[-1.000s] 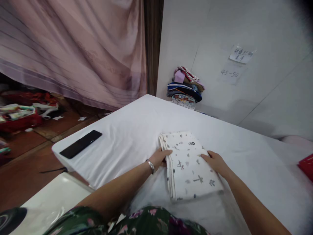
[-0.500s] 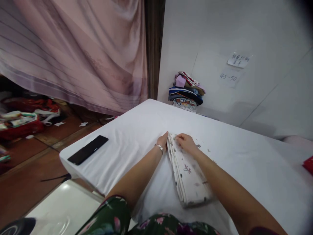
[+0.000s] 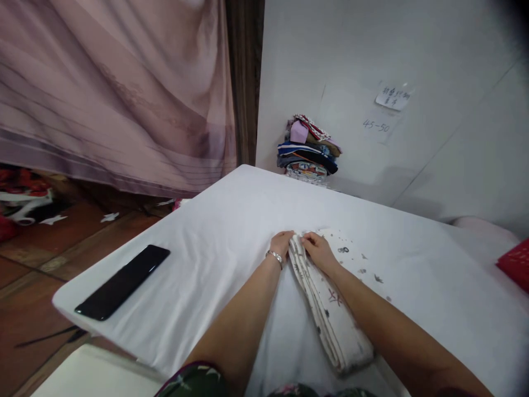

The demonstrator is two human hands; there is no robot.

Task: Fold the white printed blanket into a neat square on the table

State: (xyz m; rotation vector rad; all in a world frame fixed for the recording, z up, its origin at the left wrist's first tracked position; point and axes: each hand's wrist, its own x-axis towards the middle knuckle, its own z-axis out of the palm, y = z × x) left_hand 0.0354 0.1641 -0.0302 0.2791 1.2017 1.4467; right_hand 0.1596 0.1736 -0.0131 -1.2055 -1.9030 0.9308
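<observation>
A white cloth with small grey and red prints (image 3: 330, 309) lies folded into a long narrow stack on the white-covered table (image 3: 231, 220). My left hand (image 3: 281, 243), with a silver bracelet on its wrist, presses against the stack's far left end. My right hand (image 3: 317, 249) pinches the folded layers at that same far end, fingers closed on the fabric. Both forearms reach in from the bottom edge of the frame.
A black phone (image 3: 123, 281) lies near the table's left corner. A pile of folded colourful clothes (image 3: 309, 150) stands at the far edge against the white wall. A pink curtain (image 3: 115, 94) hangs at the left. A red object (image 3: 516, 263) sits at the right edge.
The cloth went from a wide flat rectangle to a narrow folded strip. My right hand moved from its right side to the far end beside my left hand.
</observation>
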